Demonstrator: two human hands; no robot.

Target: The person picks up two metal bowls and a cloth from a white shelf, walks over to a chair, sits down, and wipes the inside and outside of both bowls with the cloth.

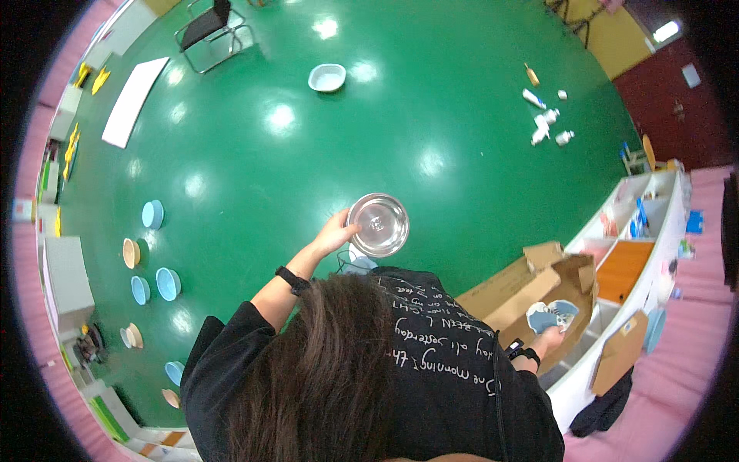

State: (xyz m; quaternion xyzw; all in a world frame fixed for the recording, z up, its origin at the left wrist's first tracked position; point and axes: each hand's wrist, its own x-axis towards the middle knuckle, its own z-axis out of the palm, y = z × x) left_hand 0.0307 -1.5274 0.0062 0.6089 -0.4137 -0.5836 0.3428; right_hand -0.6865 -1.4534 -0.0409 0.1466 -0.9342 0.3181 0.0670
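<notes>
A round, shiny stainless steel basin (382, 231) is gripped at its left rim by my left hand (336, 232), thumb over the inside. Off to the right, my right hand (550, 339) holds a blue and white item (552, 316) by its near edge; it has dark markings, and its kind is hard to make out. That hand is above an open cardboard box (531, 292), whose flaps are folded outward. Under the steel basin, partly hidden, are a pale object (358, 262) and a dark cord.
Several blue and peach basins (168, 284) stand on the green floor at left. A pale basin (327, 77) lies far ahead, near a chair (209, 31). White bottles (544, 123) are scattered at far right. Beside the box runs a white shelf unit (647, 223) with compartments.
</notes>
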